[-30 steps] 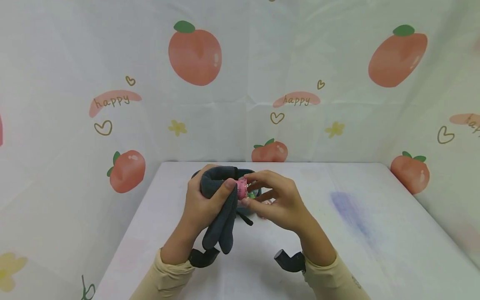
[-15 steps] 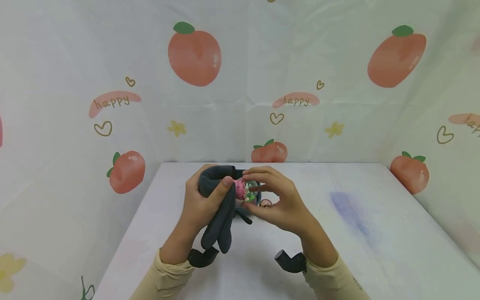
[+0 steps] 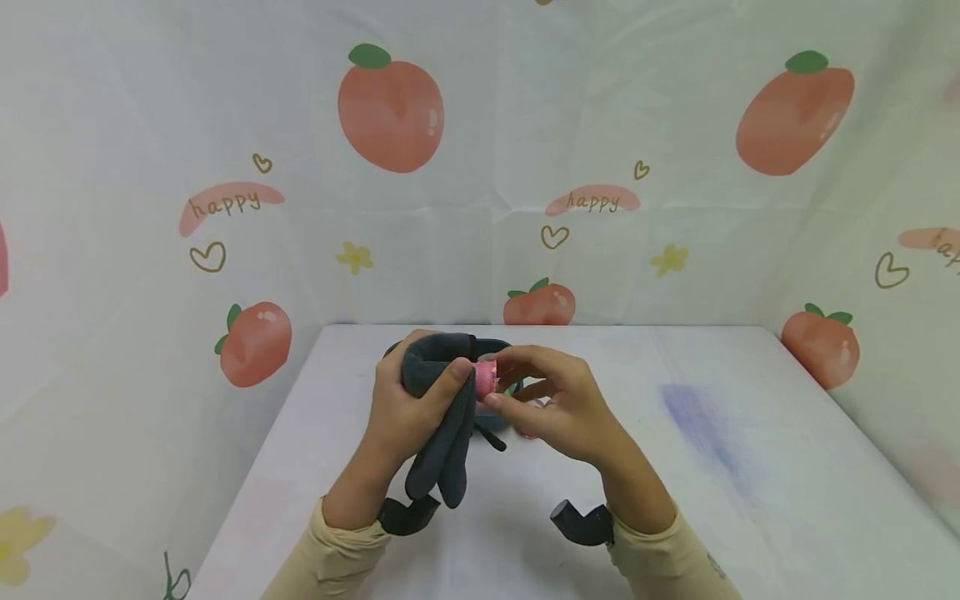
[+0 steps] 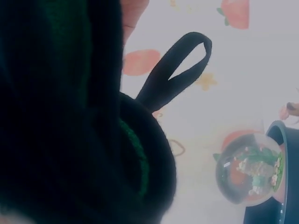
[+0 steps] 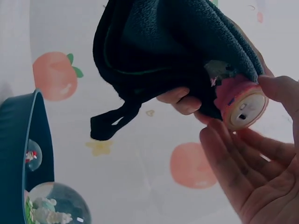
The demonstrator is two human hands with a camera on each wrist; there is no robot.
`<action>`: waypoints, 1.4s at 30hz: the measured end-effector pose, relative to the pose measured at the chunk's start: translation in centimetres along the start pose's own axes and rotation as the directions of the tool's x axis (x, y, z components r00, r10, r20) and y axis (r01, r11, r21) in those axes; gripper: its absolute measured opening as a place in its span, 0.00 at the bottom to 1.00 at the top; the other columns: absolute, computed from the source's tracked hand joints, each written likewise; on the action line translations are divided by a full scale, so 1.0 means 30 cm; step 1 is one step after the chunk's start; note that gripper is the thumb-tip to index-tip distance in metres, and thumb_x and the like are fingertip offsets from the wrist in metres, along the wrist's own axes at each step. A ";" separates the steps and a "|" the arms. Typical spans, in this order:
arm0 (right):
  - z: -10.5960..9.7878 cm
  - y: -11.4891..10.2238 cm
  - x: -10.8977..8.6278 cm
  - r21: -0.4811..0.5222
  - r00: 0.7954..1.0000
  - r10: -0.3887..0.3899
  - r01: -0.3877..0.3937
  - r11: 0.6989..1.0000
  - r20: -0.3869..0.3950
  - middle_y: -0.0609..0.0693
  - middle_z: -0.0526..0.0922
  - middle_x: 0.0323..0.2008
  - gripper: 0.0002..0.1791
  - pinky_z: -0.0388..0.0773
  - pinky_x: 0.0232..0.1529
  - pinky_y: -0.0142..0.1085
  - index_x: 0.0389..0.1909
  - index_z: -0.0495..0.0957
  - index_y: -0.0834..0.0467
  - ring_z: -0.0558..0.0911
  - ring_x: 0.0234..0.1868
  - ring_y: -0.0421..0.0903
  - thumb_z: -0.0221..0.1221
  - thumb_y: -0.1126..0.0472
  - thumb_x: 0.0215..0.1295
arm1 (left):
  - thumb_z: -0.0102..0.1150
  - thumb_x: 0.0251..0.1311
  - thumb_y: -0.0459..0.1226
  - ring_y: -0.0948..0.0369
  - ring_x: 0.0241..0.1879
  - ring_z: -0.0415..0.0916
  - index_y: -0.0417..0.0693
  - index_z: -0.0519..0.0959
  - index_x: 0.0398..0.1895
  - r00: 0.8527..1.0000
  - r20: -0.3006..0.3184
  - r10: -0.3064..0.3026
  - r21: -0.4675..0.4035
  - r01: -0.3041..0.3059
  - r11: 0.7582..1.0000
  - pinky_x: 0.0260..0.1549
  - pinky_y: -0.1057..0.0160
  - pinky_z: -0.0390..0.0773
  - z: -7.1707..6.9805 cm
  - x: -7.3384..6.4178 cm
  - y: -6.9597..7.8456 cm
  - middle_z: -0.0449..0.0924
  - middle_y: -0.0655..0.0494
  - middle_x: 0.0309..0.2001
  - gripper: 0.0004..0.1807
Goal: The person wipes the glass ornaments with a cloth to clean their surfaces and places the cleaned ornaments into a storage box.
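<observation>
A thick dark blue-grey cloth [image 3: 442, 417] with a hanging loop [image 5: 114, 123] is bunched in my left hand [image 3: 401, 404], which grips it around a small snow globe with a pink base [image 3: 486, 380]. Part of the clear globe peeks out of the folds in the right wrist view; the rest is hidden. The fingers and thumb of my right hand [image 3: 551, 400] pinch the rim of that base, whose pale round underside [image 5: 247, 111] faces right. The left wrist view is mostly filled by the cloth.
Behind the hands stands a dark teal box [image 5: 11, 135] on the white table [image 3: 750, 500]. A larger snow globe [image 4: 250, 170] and a small one [image 5: 32, 155] are in it. A small pink object [image 3: 527, 432] lies right of the box, partly hidden.
Half a second ago my right fingers were spread wider, off the pink base; now they have come back in and hold its rim. My left hand and the cloth have barely moved.
</observation>
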State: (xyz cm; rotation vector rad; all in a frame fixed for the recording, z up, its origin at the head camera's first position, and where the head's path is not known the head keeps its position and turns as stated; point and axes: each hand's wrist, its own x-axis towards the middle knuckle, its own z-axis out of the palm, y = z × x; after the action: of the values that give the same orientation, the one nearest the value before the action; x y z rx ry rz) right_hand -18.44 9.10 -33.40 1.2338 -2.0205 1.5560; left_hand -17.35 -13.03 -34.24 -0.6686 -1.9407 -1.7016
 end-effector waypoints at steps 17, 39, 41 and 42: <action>0.001 0.006 0.015 -0.071 0.954 -0.298 0.295 0.953 -0.033 0.59 0.84 0.52 0.30 0.90 0.45 0.40 0.55 0.83 0.65 0.86 0.53 0.48 0.74 0.81 0.47 | 0.70 0.67 0.51 0.55 0.35 0.85 0.47 0.84 0.49 1.000 -0.028 0.006 -0.011 -0.007 1.000 0.35 0.60 0.87 0.001 0.004 0.013 0.86 0.51 0.40 0.19; -0.003 0.013 0.006 -0.060 0.980 -0.200 0.200 0.978 -0.004 0.57 0.84 0.57 0.37 0.89 0.50 0.42 0.62 0.80 0.62 0.84 0.58 0.47 0.78 0.77 0.47 | 0.71 0.67 0.49 0.57 0.34 0.86 0.48 0.84 0.50 0.999 -0.020 0.038 -0.003 -0.039 0.999 0.35 0.61 0.88 -0.006 0.004 0.007 0.86 0.50 0.40 0.18; -0.002 0.015 0.008 -0.074 0.969 -0.245 0.244 0.967 -0.002 0.58 0.85 0.56 0.35 0.89 0.51 0.42 0.61 0.80 0.63 0.84 0.58 0.47 0.77 0.78 0.48 | 0.71 0.67 0.50 0.57 0.34 0.86 0.48 0.84 0.50 0.999 -0.015 0.031 -0.008 -0.031 0.999 0.35 0.61 0.88 -0.005 0.003 0.009 0.86 0.50 0.40 0.18; -0.001 0.015 0.009 -0.080 0.966 -0.258 0.257 0.963 -0.003 0.58 0.85 0.55 0.34 0.90 0.50 0.42 0.60 0.81 0.63 0.84 0.57 0.47 0.76 0.79 0.49 | 0.71 0.67 0.50 0.57 0.34 0.87 0.48 0.84 0.50 0.999 -0.013 0.029 -0.012 -0.030 0.999 0.35 0.61 0.88 -0.004 0.003 0.010 0.86 0.50 0.40 0.18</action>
State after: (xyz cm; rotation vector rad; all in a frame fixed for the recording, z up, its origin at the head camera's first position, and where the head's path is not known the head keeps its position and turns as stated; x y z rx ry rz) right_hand -18.96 9.04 -33.50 1.3871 -1.8094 1.3455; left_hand -17.23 -13.12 -33.94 -0.6858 -1.9044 -1.6967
